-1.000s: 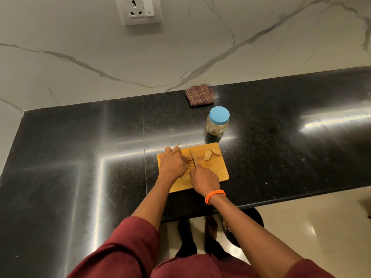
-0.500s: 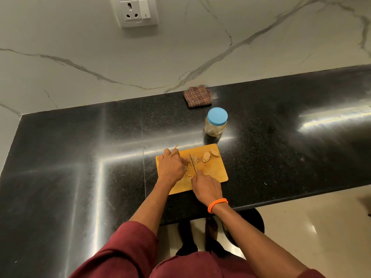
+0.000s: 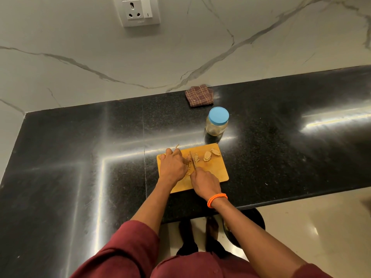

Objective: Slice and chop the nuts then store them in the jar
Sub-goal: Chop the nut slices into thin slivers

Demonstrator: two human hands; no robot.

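wooden cutting board (image 3: 214, 173) is the landmark. since a second ago the knife (image 3: 193, 160) blade has edged along the nuts (image 3: 189, 163) at its centre; slicing goes on. left hand (image 3: 172, 167) fingers curl on nuts, right hand (image 3: 204, 181) grips the handle. lidded jar (image 3: 217, 122) just behind, cloth (image 3: 199, 95) farther behind, on the black table (image 3: 80, 157) under a marble wall (image 3: 200, 47).

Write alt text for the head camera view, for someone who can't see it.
A person chops nuts on a wooden cutting board: the right hand grips a knife, the left hand steadies the pieces. A blue-lidded jar stands behind the board on the black counter.
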